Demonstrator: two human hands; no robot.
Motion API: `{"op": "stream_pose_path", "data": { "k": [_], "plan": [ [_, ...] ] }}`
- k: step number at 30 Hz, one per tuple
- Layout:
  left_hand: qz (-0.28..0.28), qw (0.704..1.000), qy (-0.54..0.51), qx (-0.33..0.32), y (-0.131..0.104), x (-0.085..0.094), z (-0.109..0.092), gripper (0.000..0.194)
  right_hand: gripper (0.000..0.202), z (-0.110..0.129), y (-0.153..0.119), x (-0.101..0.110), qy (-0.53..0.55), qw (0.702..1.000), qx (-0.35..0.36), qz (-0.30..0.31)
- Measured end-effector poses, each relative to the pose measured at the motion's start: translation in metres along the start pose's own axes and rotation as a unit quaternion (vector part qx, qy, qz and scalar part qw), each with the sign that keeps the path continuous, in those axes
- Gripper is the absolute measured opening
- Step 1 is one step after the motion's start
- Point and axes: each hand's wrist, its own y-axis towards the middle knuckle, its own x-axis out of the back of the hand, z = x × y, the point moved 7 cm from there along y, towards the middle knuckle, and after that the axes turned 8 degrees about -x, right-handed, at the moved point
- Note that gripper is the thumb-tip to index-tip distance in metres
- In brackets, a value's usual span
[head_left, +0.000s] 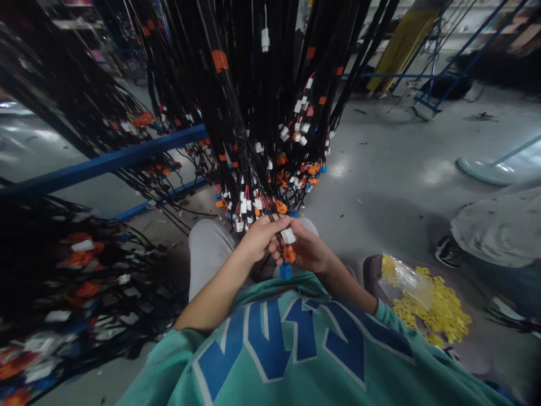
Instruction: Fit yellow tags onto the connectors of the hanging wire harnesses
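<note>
My left hand [260, 238] is closed on the end of a black wire harness, thumb on top, close in front of my lap. My right hand [311, 248] meets it from the other side, its fingers curled round the same end. Between the two hands show a white connector [288, 235], an orange connector [289, 253] and a blue connector [285, 271], the blue one hanging lowest. Some fingertips are hidden behind the connectors. Just beyond my hands hangs a thick bundle of black harnesses [236, 113], with many white, orange and blue connectors at its lower ends.
A blue metal bar [105, 163] crosses on the left, with more hanging harnesses [80, 282] near it. On the right, a dark tub [372, 270] holds yellow plastic pieces [443, 310] and a clear bag. Beside it is another person's shoe [448, 252]. A blue frame [435, 84] stands farther back.
</note>
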Motion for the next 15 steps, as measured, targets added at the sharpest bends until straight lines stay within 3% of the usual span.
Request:
{"op": "stream_pose_path", "data": {
  "k": [5, 10, 13, 15],
  "plan": [
    [-0.026, 0.992, 0.073, -0.105, 0.007, 0.009, -0.013, 0.031, 0.035, 0.001, -0.013, 0.022, 0.064, 0.991, 0.069, -0.093],
    [0.001, 0.974, 0.152, -0.167, 0.012, 0.007, -0.025, 0.025, 0.029, -0.004, -0.045, 0.070, -0.070, 0.950, 0.157, -0.260],
    [0.023, 0.977, 0.125, -0.172, 0.016, 0.002, -0.026, 0.035, 0.023, -0.032, -0.079, 0.116, -0.225, 0.906, 0.101, -0.344],
    [0.042, 0.980, 0.092, -0.174, 0.021, -0.004, -0.025, 0.037, 0.018, -0.061, -0.113, 0.150, -0.372, 0.829, -0.005, -0.418]
  ]
}}
